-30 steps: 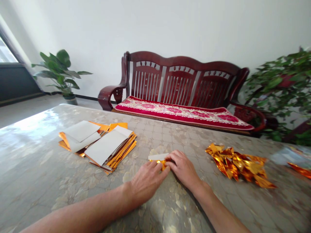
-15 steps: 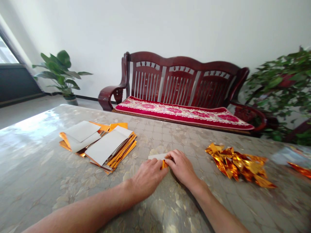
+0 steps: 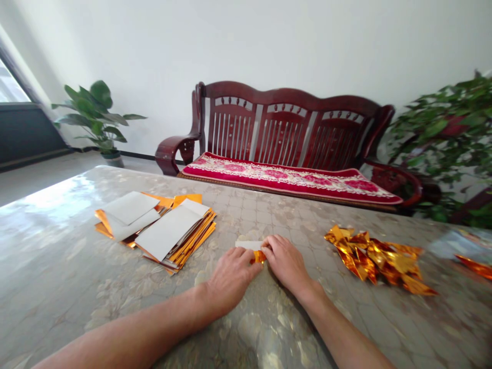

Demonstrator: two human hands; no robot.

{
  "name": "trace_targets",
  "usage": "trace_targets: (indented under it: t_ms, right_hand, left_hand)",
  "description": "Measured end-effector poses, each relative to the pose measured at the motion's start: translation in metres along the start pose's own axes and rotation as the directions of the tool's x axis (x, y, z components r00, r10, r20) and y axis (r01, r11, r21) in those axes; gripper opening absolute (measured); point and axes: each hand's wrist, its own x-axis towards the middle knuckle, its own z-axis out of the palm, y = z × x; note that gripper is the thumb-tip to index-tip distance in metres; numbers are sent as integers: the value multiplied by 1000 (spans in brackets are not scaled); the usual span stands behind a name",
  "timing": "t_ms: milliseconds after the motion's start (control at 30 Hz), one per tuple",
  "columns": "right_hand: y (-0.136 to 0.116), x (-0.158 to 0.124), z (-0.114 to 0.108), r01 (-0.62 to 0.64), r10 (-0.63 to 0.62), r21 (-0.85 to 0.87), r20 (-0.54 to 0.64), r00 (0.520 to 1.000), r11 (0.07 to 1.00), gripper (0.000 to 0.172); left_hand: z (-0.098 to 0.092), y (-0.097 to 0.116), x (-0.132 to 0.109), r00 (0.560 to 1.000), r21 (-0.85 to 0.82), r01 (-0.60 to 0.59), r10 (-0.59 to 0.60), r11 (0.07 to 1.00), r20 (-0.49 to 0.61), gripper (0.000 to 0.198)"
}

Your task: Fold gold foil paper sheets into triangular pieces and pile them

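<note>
One sheet of gold foil paper [image 3: 258,257], white on its back, lies partly folded on the table between my hands. My left hand [image 3: 233,274] grips its near left side, fingers bent over the gold part. At the right end, my right hand [image 3: 283,259] pinches the sheet with thumb and fingertips. A white strip of the sheet shows beyond the fingers; the rest is hidden beneath them. To the left lies a loose stack of gold foil sheets [image 3: 169,230], mostly white side up. Folded gold foil pieces [image 3: 378,259] sit in a heap to the right.
The table [image 3: 126,318] has a patterned, shiny cover. A clear plastic bag [image 3: 457,246] with an orange foil piece lies at its right edge. Behind stands a dark red wooden bench [image 3: 284,123] with a floral cushion. Potted plants [image 3: 100,115] flank it.
The fingers of my left hand have drawn back slightly toward me and left, so more of the gold fold shows. My right hand stays at the sheet's right end.
</note>
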Motion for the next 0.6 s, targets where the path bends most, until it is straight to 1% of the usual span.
trace_targets:
  t_ms: [100, 267, 367, 467, 600]
  right_hand:
    - [0, -1, -1, -2, 2, 4, -3, 1000, 1000, 13]
    - [2, -2, -1, 18, -18, 28, -15, 1000, 999, 7]
    - [2, -1, 1, 23, -22, 21, -24, 999, 1000, 8]
    - [2, 1, 1, 35, -35, 15, -17, 999, 999, 9]
    - [4, 0, 0, 46, -46, 13, -17, 999, 999, 6]
  left_hand:
    - [1, -2, 0, 1000, -16, 3, -3, 1000, -10, 24]
    - [1, -4, -1, 1000, -51, -26, 25, 998, -16, 25]
    - [-1, -10, 1, 1000, -99, -25, 24, 995, -11, 23]
    - [0, -19, 5, 999, -177, 35, -39, 984, -21, 19]
    - [6, -27, 14, 987, -286, 134, -155, 949, -51, 20]
